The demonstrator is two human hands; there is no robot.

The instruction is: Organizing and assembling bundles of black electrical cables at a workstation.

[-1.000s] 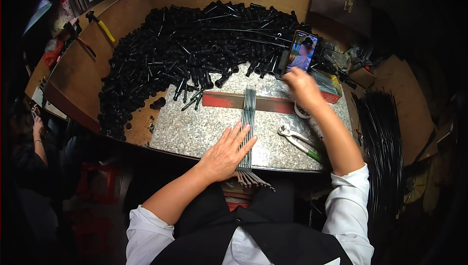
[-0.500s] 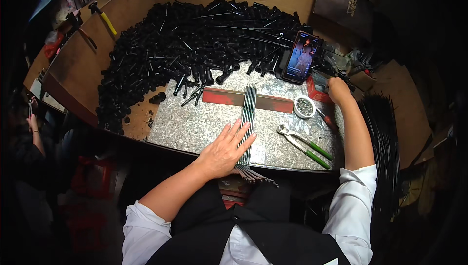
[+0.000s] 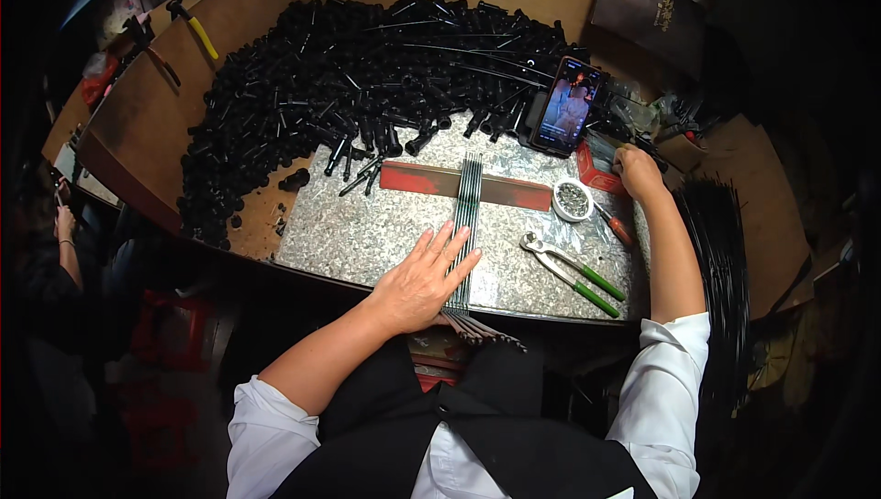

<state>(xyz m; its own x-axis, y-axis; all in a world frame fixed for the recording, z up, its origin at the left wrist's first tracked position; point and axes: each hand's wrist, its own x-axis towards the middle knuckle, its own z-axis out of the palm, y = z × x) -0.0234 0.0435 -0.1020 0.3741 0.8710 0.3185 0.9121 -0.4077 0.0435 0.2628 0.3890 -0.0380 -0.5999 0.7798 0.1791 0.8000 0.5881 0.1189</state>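
Note:
My left hand (image 3: pixel 424 281) lies flat with fingers spread, its fingertips on a row of thin dark rods (image 3: pixel 466 224). These rods run side by side across a red and brown bar (image 3: pixel 422 178), and their near ends stick out past the table's front edge. My right hand (image 3: pixel 638 171) is at a small red box (image 3: pixel 595 169), fingers curled in; whatever they pinch is hidden. Close by it stand a white round tub (image 3: pixel 571 200) of small metal pieces and a red-handled tool (image 3: pixel 618 227). Nearer lie green-handled end-cutting pliers (image 3: pixel 573 275).
A large heap of black tubular parts (image 3: pixel 367 68) fills the back and left of the wooden-walled bench. A lit phone (image 3: pixel 567 106) leans at the heap's right end. More long black rods (image 3: pixel 720 279) hang at the right. Another person's hand (image 3: pixel 64 222) shows far left.
My left hand and the rods stay in place. My right hand has shifted very slightly at the red box. The other person's hand has risen a little.

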